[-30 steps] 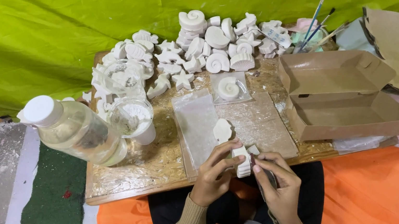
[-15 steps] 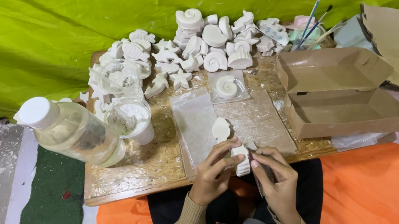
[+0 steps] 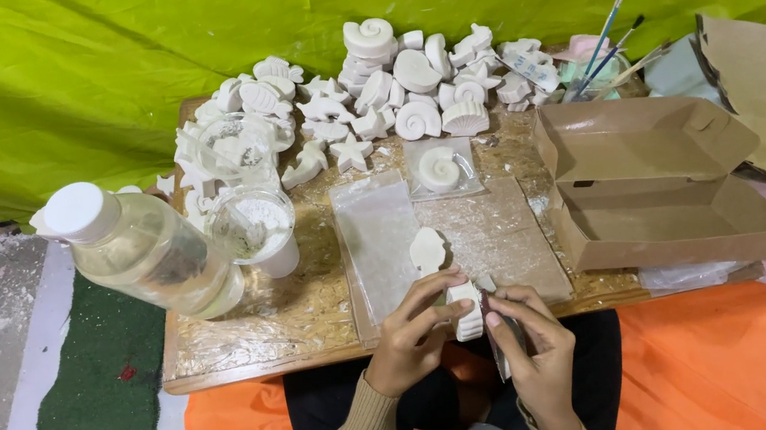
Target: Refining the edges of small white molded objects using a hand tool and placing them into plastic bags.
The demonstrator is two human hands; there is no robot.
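Green cloth hung behind the counter [image 3: 252, 351]. Her left hand [image 3: 411, 337] gripped a white plaster piece [image 3: 464, 296]. Right hand [image 3: 535, 354] clamped a thin blade [image 3: 497, 345].

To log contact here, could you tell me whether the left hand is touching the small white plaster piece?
Touching: the head view shows the left hand with fingers wrapped around the white plaster piece.

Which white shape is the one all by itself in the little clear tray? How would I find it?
Start at the wooden board and look just in front of the big heap of white casts. There sits a clear square tray holding one spiral shell. Unlike the piled casts, it lies alone.
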